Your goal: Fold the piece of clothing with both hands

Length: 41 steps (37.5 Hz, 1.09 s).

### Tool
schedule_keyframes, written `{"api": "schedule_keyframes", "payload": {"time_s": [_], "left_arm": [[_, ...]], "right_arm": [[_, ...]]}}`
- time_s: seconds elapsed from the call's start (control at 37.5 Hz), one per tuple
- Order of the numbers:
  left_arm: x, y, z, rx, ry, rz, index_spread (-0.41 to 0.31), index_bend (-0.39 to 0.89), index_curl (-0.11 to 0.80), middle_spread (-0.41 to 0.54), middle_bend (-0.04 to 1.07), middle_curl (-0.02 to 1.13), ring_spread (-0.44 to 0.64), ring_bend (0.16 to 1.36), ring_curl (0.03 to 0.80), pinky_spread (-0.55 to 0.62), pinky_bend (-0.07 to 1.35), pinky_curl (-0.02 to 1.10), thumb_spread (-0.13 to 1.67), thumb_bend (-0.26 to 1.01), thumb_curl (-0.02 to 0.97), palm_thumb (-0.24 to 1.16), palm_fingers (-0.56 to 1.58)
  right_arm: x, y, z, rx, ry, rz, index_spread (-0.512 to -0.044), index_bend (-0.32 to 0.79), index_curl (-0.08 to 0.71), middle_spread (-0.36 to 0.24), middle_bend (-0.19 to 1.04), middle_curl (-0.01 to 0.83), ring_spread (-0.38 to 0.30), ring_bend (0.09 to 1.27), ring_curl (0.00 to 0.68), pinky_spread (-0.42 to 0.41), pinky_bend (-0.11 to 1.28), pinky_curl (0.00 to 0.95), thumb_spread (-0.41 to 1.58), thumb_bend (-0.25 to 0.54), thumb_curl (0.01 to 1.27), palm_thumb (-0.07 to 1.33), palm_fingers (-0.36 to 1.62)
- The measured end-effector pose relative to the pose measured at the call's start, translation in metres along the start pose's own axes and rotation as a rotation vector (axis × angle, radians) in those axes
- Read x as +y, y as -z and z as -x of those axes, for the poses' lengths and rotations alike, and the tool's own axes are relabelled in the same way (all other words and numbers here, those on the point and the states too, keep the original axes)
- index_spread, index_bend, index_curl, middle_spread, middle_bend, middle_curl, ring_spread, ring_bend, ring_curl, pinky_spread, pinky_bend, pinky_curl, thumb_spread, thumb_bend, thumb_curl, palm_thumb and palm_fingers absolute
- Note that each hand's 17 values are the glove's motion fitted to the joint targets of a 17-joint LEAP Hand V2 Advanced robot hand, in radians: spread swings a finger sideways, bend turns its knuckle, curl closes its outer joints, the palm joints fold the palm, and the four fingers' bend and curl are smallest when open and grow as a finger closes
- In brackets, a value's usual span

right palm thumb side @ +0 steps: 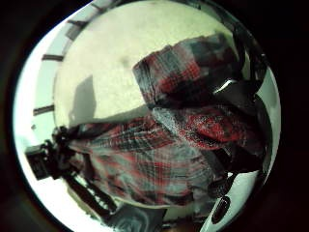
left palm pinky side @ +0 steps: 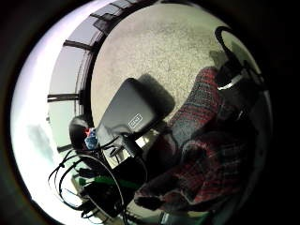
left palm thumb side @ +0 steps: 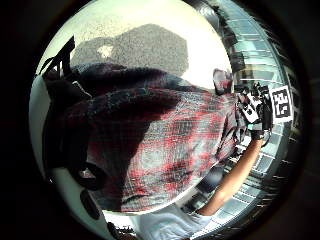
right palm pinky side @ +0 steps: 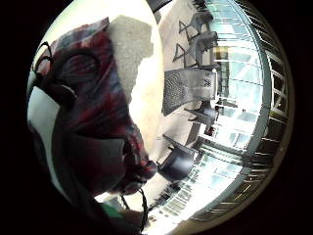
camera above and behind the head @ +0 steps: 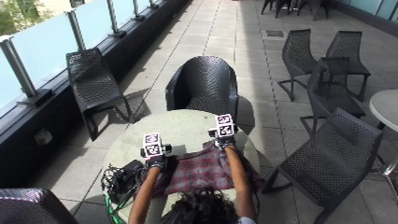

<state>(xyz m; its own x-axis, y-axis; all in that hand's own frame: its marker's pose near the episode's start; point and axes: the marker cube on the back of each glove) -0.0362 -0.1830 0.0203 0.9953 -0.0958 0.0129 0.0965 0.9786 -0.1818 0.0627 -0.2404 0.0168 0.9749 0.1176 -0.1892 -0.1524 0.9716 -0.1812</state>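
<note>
A red-and-grey plaid shirt (camera above and behind the head: 200,171) lies spread on the round pale surface (camera above and behind the head: 180,126), on the side nearest the person, with its near edge hidden behind the top of their head. Both forearms reach out over the shirt.

The left hand (camera above and behind the head: 155,161) sits at the shirt's left far corner, and the right hand (camera above and behind the head: 224,141) at its right far corner, a little farther from the person than the left. From above I cannot see the fingers of either one.

The palm cameras help somewhat. In the left thumb side view the shirt (left palm thumb side: 150,145) fills most of the picture and hangs in folds close against the palm, with the other hand (left palm thumb side: 257,117) at its far corner. In the right thumb side view the cloth (right palm thumb side: 159,150) is bunched and lifted off the surface near that palm (a rolled fold runs right across it). Both hands seem to have cloth gathered in their fingers, though no finger shows plainly.

Left of the shirt, near the surface's edge, lies a black pouch (camera above and behind the head: 127,170) with a tangle of black cables (camera above and behind the head: 110,179). A dark woven chair (camera above and behind the head: 202,86) stands just beyond the surface, opposite the person.
</note>
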Motion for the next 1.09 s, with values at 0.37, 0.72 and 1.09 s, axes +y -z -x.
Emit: {"api": "schedule_keyframes", "payload": {"time_s": [0.37,0.72,1.09], "left_arm": [[0.049,-0.013,-0.007,-0.034,-0.088,-0.058,-0.195,0.09,0.413,-0.217,0.21,0.46,-0.20,0.57,0.411,0.04,0.25,0.40,1.26,-0.02,0.276,0.72,0.68],[0.040,-0.063,-0.017,-0.099,-0.154,-0.159,-0.146,0.15,0.393,-0.117,0.14,0.39,-0.01,0.46,0.361,0.18,0.26,0.41,1.38,-0.04,0.227,0.54,0.54],[0.064,-0.078,-0.008,-0.049,-0.111,0.099,-0.119,0.17,0.398,-0.052,0.15,0.35,0.10,0.46,0.343,0.25,0.26,0.41,1.55,-0.01,0.164,0.33,0.48]], "right_arm": [[0.138,-0.018,-0.071,-0.612,-0.153,-0.029,-0.323,0.10,0.322,-0.199,0.35,0.432,-0.168,0.53,0.396,-0.072,0.52,0.402,1.11,-0.066,0.24,0.69,0.74],[0.177,-0.098,-0.104,-0.425,-0.330,0.241,-0.247,0.09,0.258,0.029,0.16,0.355,0.137,0.40,0.329,0.215,0.60,0.389,1.03,-0.019,0.25,0.52,0.15],[0.167,-0.093,-0.090,-0.153,-0.450,-0.002,-0.265,0.09,0.162,-0.156,0.54,0.459,-0.136,0.84,0.431,0.065,0.49,0.334,1.12,0.059,0.32,0.77,0.93]]}}
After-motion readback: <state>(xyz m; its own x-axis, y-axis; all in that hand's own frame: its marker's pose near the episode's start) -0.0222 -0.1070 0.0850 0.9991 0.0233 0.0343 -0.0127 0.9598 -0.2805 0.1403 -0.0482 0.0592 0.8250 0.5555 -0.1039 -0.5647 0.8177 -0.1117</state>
